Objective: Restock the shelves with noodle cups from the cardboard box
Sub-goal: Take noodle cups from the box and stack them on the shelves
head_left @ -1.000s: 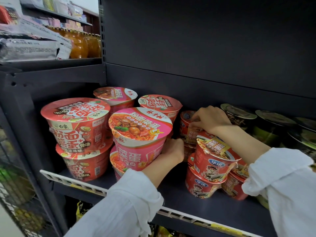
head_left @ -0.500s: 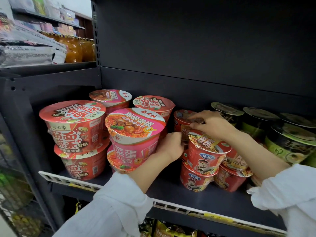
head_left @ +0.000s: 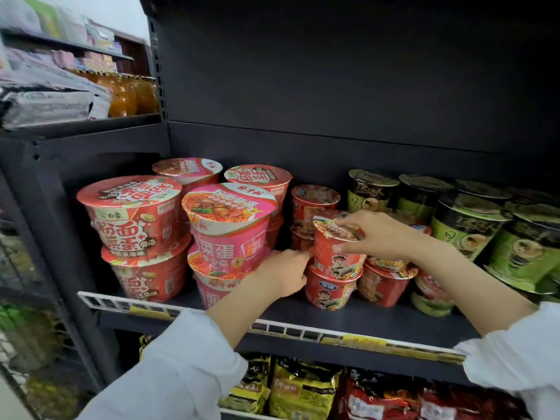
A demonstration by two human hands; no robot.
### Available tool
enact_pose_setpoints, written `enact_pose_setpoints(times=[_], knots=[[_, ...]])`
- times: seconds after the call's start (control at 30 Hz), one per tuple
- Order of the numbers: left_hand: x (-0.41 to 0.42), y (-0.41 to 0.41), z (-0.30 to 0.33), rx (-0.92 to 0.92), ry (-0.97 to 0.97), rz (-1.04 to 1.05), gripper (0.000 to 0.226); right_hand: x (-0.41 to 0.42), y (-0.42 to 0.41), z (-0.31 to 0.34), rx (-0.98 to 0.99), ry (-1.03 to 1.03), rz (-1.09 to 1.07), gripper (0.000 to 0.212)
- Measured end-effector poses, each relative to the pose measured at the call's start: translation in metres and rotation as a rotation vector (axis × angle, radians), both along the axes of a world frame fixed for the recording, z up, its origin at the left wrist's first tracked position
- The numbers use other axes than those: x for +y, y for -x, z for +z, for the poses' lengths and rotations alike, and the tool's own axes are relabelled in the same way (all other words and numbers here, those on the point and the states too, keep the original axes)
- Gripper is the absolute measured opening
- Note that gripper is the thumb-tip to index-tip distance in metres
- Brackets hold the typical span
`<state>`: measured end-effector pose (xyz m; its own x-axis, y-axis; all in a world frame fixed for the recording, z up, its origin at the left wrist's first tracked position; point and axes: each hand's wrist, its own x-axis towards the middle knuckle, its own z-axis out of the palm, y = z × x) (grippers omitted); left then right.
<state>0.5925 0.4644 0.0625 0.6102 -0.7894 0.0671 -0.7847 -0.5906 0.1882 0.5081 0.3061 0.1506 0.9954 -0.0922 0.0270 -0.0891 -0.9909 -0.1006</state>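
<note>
A small red noodle cup [head_left: 335, 256] stands on top of another small red cup [head_left: 328, 291] near the middle of the dark shelf [head_left: 378, 319]. My right hand [head_left: 381, 234] grips the upper cup from the right, fingers over its lid and thumb on its side. My left hand [head_left: 285, 272] touches the same cup's left side with its fingertips. Large pink cups [head_left: 230, 228] and large red cups [head_left: 133, 216] are stacked to the left. The cardboard box is not in view.
Green and black noodle cups [head_left: 466, 228] fill the shelf's right part. More small red cups [head_left: 315, 201] stand behind. Yellow and red packets [head_left: 303, 392] lie on the shelf below. Orange bottles [head_left: 127, 95] stand on an upper left shelf. A white price rail [head_left: 272, 325] lines the shelf's front edge.
My right hand came forward from the rear red cup and now grips the upper front small cup. My left hand moved right from beside the pink cup to this cup's left side.
</note>
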Motion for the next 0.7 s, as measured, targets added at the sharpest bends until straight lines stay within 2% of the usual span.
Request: enact_pose_setpoints(times=[0.13,0.23,0.37,0.5,0.7], knots=[[0.002,0.003,-0.004,-0.31,-0.16,0.102,0.048,0.011,0.001,-0.001,-0.063,-0.032,0.027,0.059],[0.002,0.008,-0.003,-0.394,-0.169,0.177,0.044,0.024,-0.001,0.001,-0.084,-0.027,0.03,0.057],[0.013,0.007,-0.002,-0.526,-0.231,0.136,0.036,0.038,-0.005,-0.002,-0.151,-0.029,0.035,0.055],[0.019,0.008,-0.004,-0.568,-0.24,0.158,0.029,0.051,-0.015,-0.015,-0.216,-0.019,0.009,0.047],[0.022,0.023,-0.009,-0.572,-0.116,0.284,0.018,0.061,-0.028,-0.024,-0.281,0.106,0.003,0.05]])
